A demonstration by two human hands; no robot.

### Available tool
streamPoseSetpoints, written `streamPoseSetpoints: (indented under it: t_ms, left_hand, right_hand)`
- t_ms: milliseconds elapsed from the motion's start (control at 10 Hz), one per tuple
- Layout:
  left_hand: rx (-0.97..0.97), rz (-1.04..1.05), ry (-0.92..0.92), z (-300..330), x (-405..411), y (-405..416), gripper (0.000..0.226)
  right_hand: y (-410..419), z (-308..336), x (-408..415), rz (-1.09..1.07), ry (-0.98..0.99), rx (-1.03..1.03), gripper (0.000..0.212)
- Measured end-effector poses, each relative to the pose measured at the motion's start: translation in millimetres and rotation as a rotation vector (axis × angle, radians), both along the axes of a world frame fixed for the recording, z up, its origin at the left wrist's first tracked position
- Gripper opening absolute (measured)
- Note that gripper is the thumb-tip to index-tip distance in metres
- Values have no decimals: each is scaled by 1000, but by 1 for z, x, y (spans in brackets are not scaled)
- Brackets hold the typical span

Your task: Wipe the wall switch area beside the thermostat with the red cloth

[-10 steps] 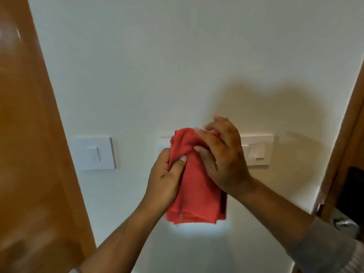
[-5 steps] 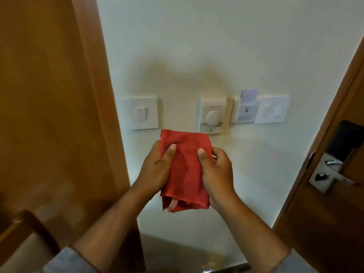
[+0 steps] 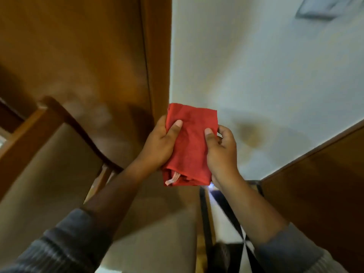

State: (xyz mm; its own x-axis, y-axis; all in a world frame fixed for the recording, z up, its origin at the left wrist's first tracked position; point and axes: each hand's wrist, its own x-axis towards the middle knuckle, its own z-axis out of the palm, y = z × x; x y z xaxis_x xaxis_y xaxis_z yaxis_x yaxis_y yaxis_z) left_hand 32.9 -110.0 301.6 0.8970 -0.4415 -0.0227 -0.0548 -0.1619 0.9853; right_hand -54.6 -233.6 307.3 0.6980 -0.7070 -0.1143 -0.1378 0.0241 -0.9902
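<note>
The red cloth (image 3: 192,144), folded, is being gripped by both the left hand (image 3: 160,146) and right hand (image 3: 221,152), clear of the wall (image 3: 266,75). No switch is showing clearly, so wiping progress cannot be judged.

Beige floor (image 3: 49,184) (blurred) carries a wooden chair (image 3: 65,119) at the left.

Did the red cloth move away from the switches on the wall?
Yes. The red cloth, held in the left hand and right hand, was against the switches; now it is lower, with a wall plate far above.
</note>
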Motion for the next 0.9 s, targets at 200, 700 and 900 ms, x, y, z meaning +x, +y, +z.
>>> streamPoseSetpoints:
  t_ms: [200,700,900]
  left_hand:
    - [231,67,250,-148,-14,57,46]
    - [679,-1,409,-383,-64,141,67]
    - [1098,78,164,-326,-61,135,91]
  right_hand:
    - [52,-151,-7,77,288,21,35]
    - [110,-384,-45,451,575,-82,46]
    - [72,-327,-41,419,613,-178,46]
